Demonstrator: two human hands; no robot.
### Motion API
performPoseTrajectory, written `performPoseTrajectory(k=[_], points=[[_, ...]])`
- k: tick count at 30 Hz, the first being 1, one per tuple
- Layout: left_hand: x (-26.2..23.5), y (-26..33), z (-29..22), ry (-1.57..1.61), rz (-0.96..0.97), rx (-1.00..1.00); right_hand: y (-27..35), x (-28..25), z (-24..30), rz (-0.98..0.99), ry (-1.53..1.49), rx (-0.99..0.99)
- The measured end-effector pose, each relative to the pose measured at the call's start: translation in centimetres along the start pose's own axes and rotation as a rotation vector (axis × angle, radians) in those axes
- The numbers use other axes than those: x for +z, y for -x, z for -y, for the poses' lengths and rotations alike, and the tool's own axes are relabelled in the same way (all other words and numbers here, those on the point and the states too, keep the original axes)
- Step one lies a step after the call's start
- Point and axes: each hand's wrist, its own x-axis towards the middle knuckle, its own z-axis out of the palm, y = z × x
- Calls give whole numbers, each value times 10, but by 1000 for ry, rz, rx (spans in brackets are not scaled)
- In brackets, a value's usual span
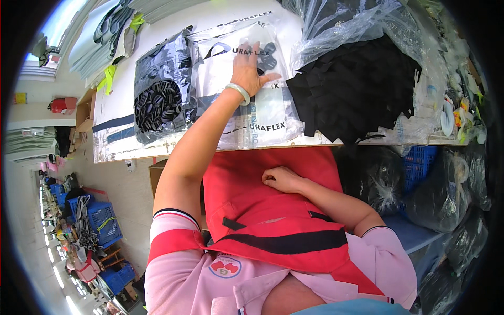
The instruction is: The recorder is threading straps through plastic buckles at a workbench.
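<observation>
My left hand (248,71) lies flat on a clear printed plastic bag (220,79) on the table, its fingers spread and a pale bangle at the wrist. Some small dark pieces (269,56) show through the plastic beside its fingers. To the left of it rests a filled clear bag (163,58), with a roll of dark strips (157,105) at its near end. My right hand (283,179) is loosely curled over the red apron (252,168) in my lap, below the table edge. No object shows in its fingers.
A large pile of black fabric pieces (357,89) spreads on the table's right, under crumpled clear plastic (352,26). Folded grey-green sheets (100,39) stack at the far left. Tied bags (441,194) and a blue crate (418,165) sit below right. Blue crates (102,220) stand on the left floor.
</observation>
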Motion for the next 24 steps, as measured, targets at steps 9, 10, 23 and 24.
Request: performPoseTrajectory(k=[9, 10, 23, 24], points=[[11, -32, 17, 16, 188, -101, -12, -4, -1, 21, -99, -56], [8, -32, 16, 85, 265, -58, -13, -4, -3, 27, -107, -56], [5, -32, 9, 71, 159, 169, -19, -6, 1, 63, -238, -46], [10, -34, 11, 104, 158, 185, -21, -5, 0, 58, -238, -57]])
